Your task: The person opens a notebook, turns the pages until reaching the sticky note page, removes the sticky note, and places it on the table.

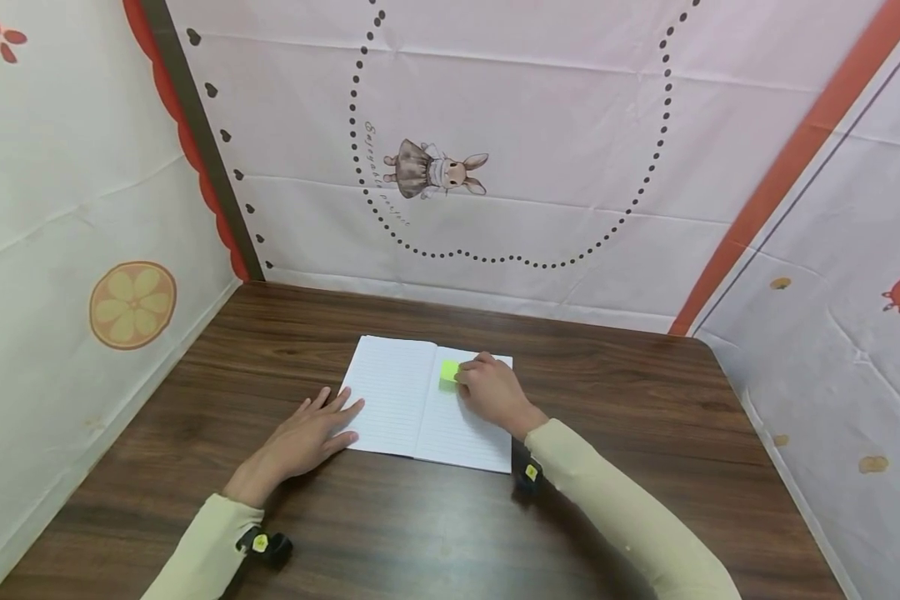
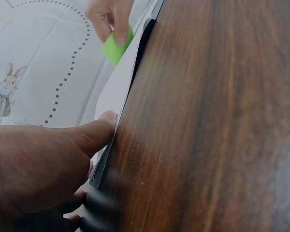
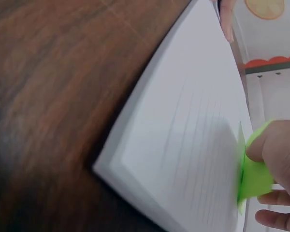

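Observation:
An open lined notebook (image 1: 390, 392) lies on the wooden table, its pages blank apart from the ruling. Above the right-hand page, my right hand (image 1: 491, 390) pinches a bright green sticky note (image 1: 449, 372) between thumb and fingers. In the right wrist view the green note (image 3: 256, 180) stands tilted up, its lower edge at the paper and a green reflection beside it. My left hand (image 1: 300, 435) rests with spread fingers over the notebook's left edge. Seen from the left wrist, the left thumb (image 2: 96, 133) lies along the page edge.
The dark wood table (image 1: 420, 533) extends around the notebook on every side. Printed cloth walls (image 1: 540, 167) enclose it at the back, left and right. A black wrist camera is strapped at each sleeve (image 1: 607, 492).

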### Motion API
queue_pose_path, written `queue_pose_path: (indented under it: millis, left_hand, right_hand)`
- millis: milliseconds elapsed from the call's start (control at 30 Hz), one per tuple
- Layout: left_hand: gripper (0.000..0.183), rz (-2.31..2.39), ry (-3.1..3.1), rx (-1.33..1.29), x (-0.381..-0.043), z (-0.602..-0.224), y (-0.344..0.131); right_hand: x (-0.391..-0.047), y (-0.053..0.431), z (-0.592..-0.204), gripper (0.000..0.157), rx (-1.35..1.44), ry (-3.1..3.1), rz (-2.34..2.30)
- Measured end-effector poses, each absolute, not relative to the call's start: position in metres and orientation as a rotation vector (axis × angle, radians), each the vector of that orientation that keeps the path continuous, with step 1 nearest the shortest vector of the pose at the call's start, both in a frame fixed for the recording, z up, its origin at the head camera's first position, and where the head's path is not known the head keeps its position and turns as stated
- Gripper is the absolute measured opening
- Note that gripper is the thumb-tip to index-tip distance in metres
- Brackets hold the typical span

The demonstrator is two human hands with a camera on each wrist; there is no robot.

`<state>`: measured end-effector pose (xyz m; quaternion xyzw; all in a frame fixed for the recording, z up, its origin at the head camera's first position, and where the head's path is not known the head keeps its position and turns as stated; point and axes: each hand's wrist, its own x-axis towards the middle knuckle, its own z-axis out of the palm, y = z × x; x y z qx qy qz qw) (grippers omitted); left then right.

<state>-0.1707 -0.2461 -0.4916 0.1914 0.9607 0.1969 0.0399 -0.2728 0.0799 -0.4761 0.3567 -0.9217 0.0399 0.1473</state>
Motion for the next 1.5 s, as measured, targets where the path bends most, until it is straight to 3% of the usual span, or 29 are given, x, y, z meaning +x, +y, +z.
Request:
queue_pose_path:
  millis: [500, 767, 1067, 1333, 1500]
  left_hand:
    - [0.059, 0.616, 2.938, 0.576, -0.172, -0.492, -0.245]
    - [0.059, 0.623, 2.938, 0.579, -0.173, -0.490, -0.244]
    - [0.060, 0.636, 2.938, 0.574, -0.173, -0.493, -0.245]
    - [0.059, 0.654, 2.930, 0.559, -0.171, -0.492, -0.245]
    - [0.059, 0.666, 2.925, 0.559, -0.172, -0.490, -0.242]
  right_hand:
    - [-0.272, 0.114, -0.469, 0.021, 0.747, -2.545, 0.497]
    - [-0.260, 0.166, -0.455, 0.027, 0.769, -2.331, 0.336]
    - [-0.233, 0.215, -0.464, 0.015, 0.817, -2.346, -0.034]
    - [-0.220, 0.218, -0.478, 0.016, 0.824, -2.485, -0.072]
    - [-0.218, 0.219, -0.483, 0.005, 0.850, -2.527, -0.039]
